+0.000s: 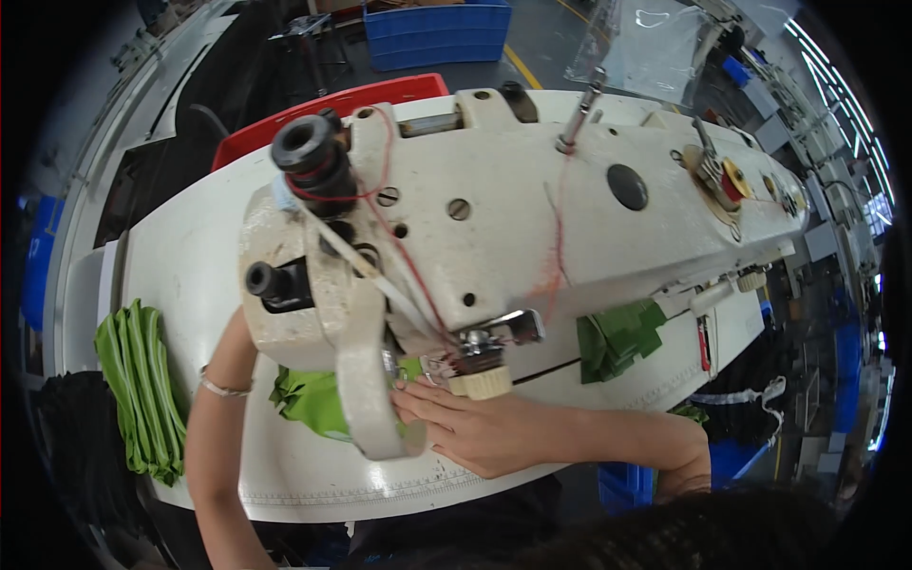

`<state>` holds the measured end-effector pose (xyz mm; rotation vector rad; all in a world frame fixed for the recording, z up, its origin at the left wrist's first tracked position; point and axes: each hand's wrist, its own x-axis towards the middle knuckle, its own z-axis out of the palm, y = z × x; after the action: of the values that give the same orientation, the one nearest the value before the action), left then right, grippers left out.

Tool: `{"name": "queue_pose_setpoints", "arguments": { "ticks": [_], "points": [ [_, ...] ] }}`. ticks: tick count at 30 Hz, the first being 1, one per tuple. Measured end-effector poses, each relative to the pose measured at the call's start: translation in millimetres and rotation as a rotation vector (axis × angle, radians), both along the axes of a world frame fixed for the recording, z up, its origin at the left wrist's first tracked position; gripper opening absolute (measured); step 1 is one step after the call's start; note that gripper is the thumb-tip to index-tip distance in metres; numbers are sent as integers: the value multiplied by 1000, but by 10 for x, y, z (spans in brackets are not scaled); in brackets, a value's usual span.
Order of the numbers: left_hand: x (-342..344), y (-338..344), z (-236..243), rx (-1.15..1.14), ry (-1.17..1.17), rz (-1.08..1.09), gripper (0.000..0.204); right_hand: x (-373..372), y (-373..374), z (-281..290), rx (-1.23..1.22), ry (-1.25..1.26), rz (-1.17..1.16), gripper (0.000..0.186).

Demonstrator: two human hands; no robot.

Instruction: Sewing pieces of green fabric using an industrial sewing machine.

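Light green fabric piece (pixel 309 399) lies on the worktop beneath the front end of the sewing machine, its visible part stretching roughly left to right, with the left end pointing away from the needle area and the right end partly hidden. The white worktop (pixel 190 237) spans the view, its rounded near edge marked with a ruler. The sewing machine (pixel 513 228) stretches across it, left to right. Behind sit a red bin (pixel 256 136) and a blue crate (pixel 437 38). At the far left, a stack of light green strips (pixel 141 394) runs near to far, tilted slightly. The left hand is hidden behind the machine head; whether it grips anything I cannot tell. The right hand (pixel 484 432) lies palm down, unclenched, fingers extended leftward beside the fabric, near the presser area. Dark green folded fabric (pixel 619 340) rests right of the needle area. Smallest are the left wrist's bracelet (pixel 225 387) and red thread (pixel 408 256) over the machine.
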<state>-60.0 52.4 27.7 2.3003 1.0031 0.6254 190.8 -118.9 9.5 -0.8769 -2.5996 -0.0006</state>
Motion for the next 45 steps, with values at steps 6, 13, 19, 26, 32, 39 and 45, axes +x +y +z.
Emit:
{"name": "queue_pose_setpoints", "arguments": {
  "ticks": [6,13,19,26,32,39,45],
  "points": [
    [-37,-375,283,-144,-226,157,24,1113,-111,348,149,-777,-813,27],
    [377,-1286,567,-27,-119,-158,17,1579,73,35,344,-324,-701,23],
    [109,-1743,441,-257,-100,-457,22,1430,29,199,156,-230,-608,23],
    [287,-2081,330,-524,-300,-512,24,582,-1759,898,-381,1551,-372,18],
    [538,-2208,433,-438,-513,-456,41,-123,-1640,908,-762,1212,-519,20],
    [441,-2337,506,-543,-824,-141,26,-565,-1438,533,-1006,1430,-287,19],
    [261,-2366,498,-426,-664,-96,27,-586,-1239,523,-438,1258,-348,24]
  ]
}}
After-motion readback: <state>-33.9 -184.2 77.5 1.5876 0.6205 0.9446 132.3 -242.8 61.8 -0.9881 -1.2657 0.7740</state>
